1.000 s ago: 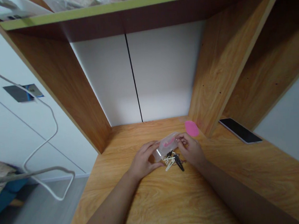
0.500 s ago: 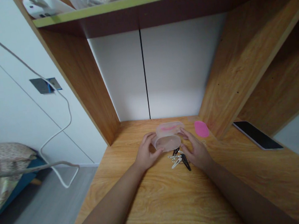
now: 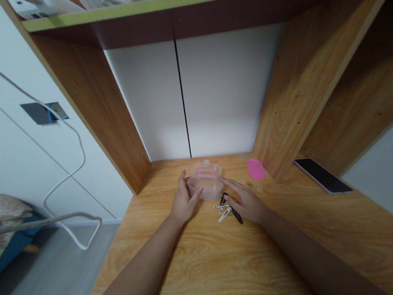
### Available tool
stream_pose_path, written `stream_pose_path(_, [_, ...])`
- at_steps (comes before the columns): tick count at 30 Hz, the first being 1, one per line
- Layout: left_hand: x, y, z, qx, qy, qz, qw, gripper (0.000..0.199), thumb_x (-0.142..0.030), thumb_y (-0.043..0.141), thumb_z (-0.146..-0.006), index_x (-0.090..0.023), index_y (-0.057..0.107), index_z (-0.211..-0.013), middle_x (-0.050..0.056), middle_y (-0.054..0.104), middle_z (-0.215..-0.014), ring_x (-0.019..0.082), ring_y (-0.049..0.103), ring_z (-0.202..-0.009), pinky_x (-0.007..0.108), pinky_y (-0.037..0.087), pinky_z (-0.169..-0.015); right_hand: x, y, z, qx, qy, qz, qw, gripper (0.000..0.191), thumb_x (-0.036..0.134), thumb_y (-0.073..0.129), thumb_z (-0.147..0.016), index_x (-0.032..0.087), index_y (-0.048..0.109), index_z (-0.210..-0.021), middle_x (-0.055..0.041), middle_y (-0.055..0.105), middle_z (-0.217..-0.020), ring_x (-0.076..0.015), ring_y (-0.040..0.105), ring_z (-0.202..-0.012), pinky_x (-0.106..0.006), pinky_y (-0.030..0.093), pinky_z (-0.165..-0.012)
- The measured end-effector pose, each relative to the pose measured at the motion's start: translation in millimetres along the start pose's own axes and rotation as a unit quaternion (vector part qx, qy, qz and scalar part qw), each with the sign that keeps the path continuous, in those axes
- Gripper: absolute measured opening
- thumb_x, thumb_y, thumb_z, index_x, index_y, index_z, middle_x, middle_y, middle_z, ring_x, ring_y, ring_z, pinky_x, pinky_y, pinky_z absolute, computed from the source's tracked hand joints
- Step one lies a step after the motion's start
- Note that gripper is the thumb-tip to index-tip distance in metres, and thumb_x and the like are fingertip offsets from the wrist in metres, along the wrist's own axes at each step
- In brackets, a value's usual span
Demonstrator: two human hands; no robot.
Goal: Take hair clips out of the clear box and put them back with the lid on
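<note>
A small clear plastic box (image 3: 210,193) stands on the wooden desk with its hinged lid (image 3: 206,169) folded back behind it; two pink spots show near the hinge. My left hand (image 3: 183,200) grips the box's left end, thumb over the front rim. With fingers stretched out, my right hand (image 3: 246,202) reaches to the box's right edge, fingertips at the rim. Under and beside that hand lies a little heap of hair clips: black ones (image 3: 237,216) and pale ones (image 3: 224,213). The right thumb is over the heap; whether it touches a clip I cannot tell.
A pink oval piece (image 3: 256,169) lies back right, with small hair ties (image 3: 250,184) in front of it. Farther right rests a phone (image 3: 322,175). Wooden side panels (image 3: 84,107) and a shelf (image 3: 182,2) enclose the back. A white cable (image 3: 83,153) hangs at left.
The box has been set down flatter, its lid now leaning back. My right hand has let go of the box's right side and moved slightly toward the clips, fingers straightened.
</note>
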State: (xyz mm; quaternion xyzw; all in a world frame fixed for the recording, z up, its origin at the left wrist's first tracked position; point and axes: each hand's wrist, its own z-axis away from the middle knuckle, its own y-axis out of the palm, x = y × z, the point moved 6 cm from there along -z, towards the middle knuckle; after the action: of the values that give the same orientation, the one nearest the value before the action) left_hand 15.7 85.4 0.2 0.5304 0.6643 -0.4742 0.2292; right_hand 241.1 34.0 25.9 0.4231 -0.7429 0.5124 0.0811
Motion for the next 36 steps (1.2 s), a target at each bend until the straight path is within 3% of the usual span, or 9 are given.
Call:
stream_pose_path(2, [-3.6,-1.1,-0.4,-0.003,0.021,-0.014,1.000,0.070,-0.040,0.061,-0.095,-0.024,0.026,-0.154,0.015,0.057,-0.139,0.025,0.063,-0.120,0.044,0.050,-0.104,-1.6,0.9,0.2,0.007,0.006,0.004,1.000,0.058,0.026,0.055,-0.094,0.027,0.045,-0.151,-0.0085,0.054,-0.151,-0.0257,0.053,-0.138,-0.048,0.041,-0.117])
stream_pose_path(5, [-10.1,-1.7,-1.8,0.001,0.057,-0.054,0.997,0.043,-0.038,0.062,-0.095,-0.024,0.053,-0.135,0.012,0.060,-0.132,0.026,0.059,-0.123,0.045,0.047,-0.107,-11.7,-2.9,0.1,-0.030,0.042,0.034,0.998,0.051,0.021,0.054,-0.091,0.025,0.054,-0.142,-0.0095,0.063,-0.140,-0.0269,0.059,-0.130,-0.049,0.044,-0.112])
stream_pose_path(7, [-11.0,-2.7,-3.0,-0.007,0.066,-0.063,0.996,0.033,-0.035,0.064,-0.093,-0.023,0.058,-0.123,0.010,0.062,-0.125,0.026,0.059,-0.121,0.045,0.047,-0.107,-19.8,-6.3,0.0,-0.055,0.070,0.056,0.994,0.042,0.019,0.055,-0.088,0.023,0.060,-0.130,-0.0098,0.070,-0.127,-0.0270,0.064,-0.120,-0.049,0.048,-0.106])
stream_pose_path(12, [-5.6,-5.0,-5.1,-0.038,0.053,-0.075,0.995,0.032,-0.028,0.069,-0.088,-0.022,0.057,-0.116,0.009,0.061,-0.119,0.026,0.058,-0.118,0.045,0.046,-0.106,-20.0,-1.6,-2.0,-0.003,0.031,0.088,0.996,0.017,0.023,0.063,-0.086,0.025,0.071,-0.100,-0.0072,0.072,-0.109,-0.0253,0.065,-0.105,-0.046,0.049,-0.096])
stream_pose_path(18, [-7.3,-5.5,-5.2,-0.038,0.044,-0.074,0.996,0.025,-0.025,0.070,-0.085,-0.021,0.059,-0.108,0.009,0.059,-0.116,0.026,0.057,-0.117,0.045,0.047,-0.105,-16.3,2.6,-0.7,0.020,0.028,0.122,0.992,0.019,0.029,0.066,-0.087,0.027,0.075,-0.104,-0.0091,0.069,-0.118,-0.0278,0.061,-0.113,-0.049,0.044,-0.098])
stream_pose_path(29, [-8.1,-6.1,-5.5,-0.039,0.039,-0.068,0.996,0.023,-0.026,0.071,-0.084,-0.021,0.060,-0.104,0.009,0.060,-0.116,0.026,0.057,-0.118,0.045,0.046,-0.106,-21.8,4.8,-0.2,0.008,0.043,0.132,0.990,0.010,0.032,0.067,-0.086,0.024,0.068,-0.092,-0.0088,0.066,-0.118,-0.0280,0.058,-0.115,-0.048,0.041,-0.098])
stream_pose_path(33, [-9.3,-6.6,-5.6,-0.039,0.043,-0.064,0.996,0.023,-0.025,0.071,-0.084,-0.020,0.060,-0.104,0.009,0.059,-0.116,0.025,0.057,-0.117,0.045,0.046,-0.106,-14.5,-7.0,-3.7,0.013,0.033,0.114,0.993,0.009,0.027,0.058,-0.092,0.023,0.065,-0.088,-0.0055,0.068,-0.094,-0.0231,0.061,-0.094,-0.039,0.045,-0.086])
stream_pose_path(36, [-9.1,-6.8,-5.3,-0.039,0.040,-0.062,0.997,0.023,-0.025,0.071,-0.084,-0.020,0.061,-0.104,0.009,0.059,-0.117,0.025,0.057,-0.118,0.045,0.046,-0.106,-8.0,-12.7,-3.4,0.075,0.004,0.098,0.992,0.011,0.029,0.062,-0.090,0.023,0.065,-0.081,-0.0025,0.064,-0.080,-0.0205,0.059,-0.081,-0.035,0.045,-0.078])
